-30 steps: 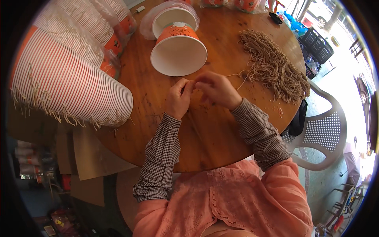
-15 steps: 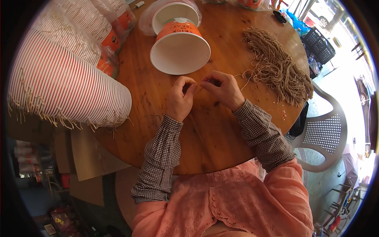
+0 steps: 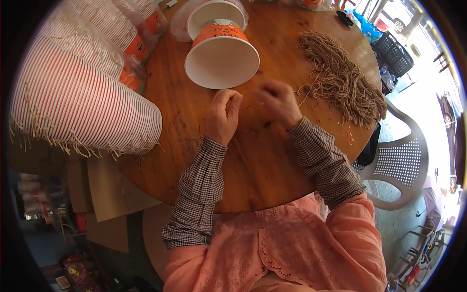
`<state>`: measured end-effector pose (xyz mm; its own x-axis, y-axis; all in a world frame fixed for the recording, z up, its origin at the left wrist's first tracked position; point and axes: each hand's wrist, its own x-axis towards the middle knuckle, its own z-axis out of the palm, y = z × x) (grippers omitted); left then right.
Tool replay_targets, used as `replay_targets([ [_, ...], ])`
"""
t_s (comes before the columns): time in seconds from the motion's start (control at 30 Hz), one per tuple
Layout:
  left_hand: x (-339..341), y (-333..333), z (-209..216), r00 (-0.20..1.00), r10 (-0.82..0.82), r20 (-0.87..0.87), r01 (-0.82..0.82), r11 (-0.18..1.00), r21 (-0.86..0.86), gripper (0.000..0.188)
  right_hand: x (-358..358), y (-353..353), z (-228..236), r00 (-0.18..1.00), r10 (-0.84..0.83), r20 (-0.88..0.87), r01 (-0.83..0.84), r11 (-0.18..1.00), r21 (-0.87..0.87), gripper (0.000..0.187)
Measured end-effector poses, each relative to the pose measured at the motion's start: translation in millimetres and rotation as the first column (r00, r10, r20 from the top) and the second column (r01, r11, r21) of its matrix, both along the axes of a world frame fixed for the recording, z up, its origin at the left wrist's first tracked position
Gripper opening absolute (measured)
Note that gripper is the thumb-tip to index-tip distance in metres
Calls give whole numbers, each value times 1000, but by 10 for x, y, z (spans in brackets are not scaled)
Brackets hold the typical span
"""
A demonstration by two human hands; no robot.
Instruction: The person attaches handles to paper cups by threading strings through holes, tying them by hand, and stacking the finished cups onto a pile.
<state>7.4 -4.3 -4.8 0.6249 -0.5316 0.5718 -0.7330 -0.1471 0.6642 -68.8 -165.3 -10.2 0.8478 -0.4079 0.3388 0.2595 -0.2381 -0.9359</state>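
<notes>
My left hand [image 3: 223,117] is closed in a pinch just in front of a white-mouthed paper bucket [image 3: 222,63]. Whatever lies between its fingertips is too small to make out. My right hand [image 3: 279,103] is a little to the right, apart from the left, its fingers curled together and blurred by motion. What it holds, if anything, cannot be made out. The bucket lies on its side, its orange printed wall behind the rim. Beyond my right hand, a bundle of tan cord [image 3: 343,80] is spread on the table, with loose strands reaching toward that hand.
A long stack of nested white-and-red-rimmed buckets [image 3: 92,100] lies at the left, cord ends hanging from it. Bagged buckets [image 3: 109,34] stand behind. The round wooden table [image 3: 262,180] ends before my lap. A grey plastic chair [image 3: 399,160] stands at the right.
My right hand has moved slightly up and away from my left, widening the gap between them. My left hand has shifted slightly up, its fingers drawn closer together. The bucket stays put.
</notes>
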Motion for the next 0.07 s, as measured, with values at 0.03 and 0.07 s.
replay_targets([
  [0.03,35,-16,-32,999,3,-34,-3,1000,-14,19,27,-82,13,999,-10,34,6,992,126,17],
  [0.07,73,-31,-61,998,7,-70,-9,1000,-26,27,63,-197,70,998,-23,63,6,968,252,18],
])
